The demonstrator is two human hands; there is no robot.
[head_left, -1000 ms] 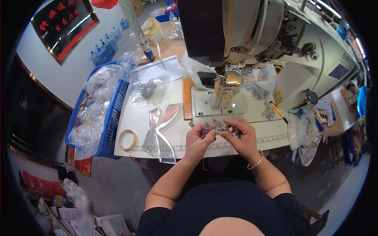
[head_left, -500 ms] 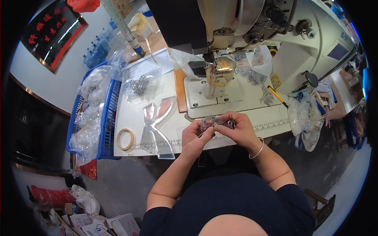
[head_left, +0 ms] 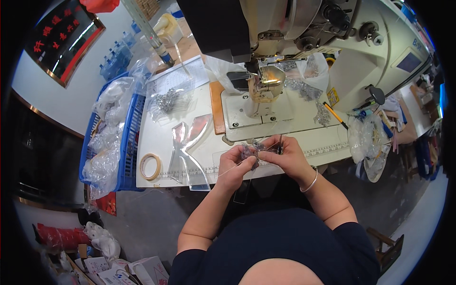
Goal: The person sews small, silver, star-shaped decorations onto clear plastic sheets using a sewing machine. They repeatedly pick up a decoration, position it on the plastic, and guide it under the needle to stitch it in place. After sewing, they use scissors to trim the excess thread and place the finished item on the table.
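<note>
Just in front of the sewing machine (head_left: 263,107), at the table's near edge, my two hands meet over a small greyish, lacy or beaded ornament (head_left: 247,151). My left hand (head_left: 232,171) pinches its left side between thumb and fingers. From the right, the fingers of my right hand (head_left: 288,157) close on its other side. A thin pale thread (head_left: 231,169) trails from the piece across my left hand. A small dark object (head_left: 281,145) shows at the right fingers; its kind cannot be made out. Clear plastic templates (head_left: 189,154) lie left of my hands.
A roll of tape (head_left: 150,166) sits at the table's left corner, beside a blue basket (head_left: 127,137) of plastic bags. Silvery ornaments (head_left: 166,102) lie in a clear bag behind. A yellow pen (head_left: 335,115) and plastic bags (head_left: 363,145) are at the right. A ruler strip (head_left: 327,151) runs along the front.
Both hands stay at nearly the same spot, still pinching the ornament. Its pieces show slightly more spread between the fingers, and the left fingers have shifted a little.
</note>
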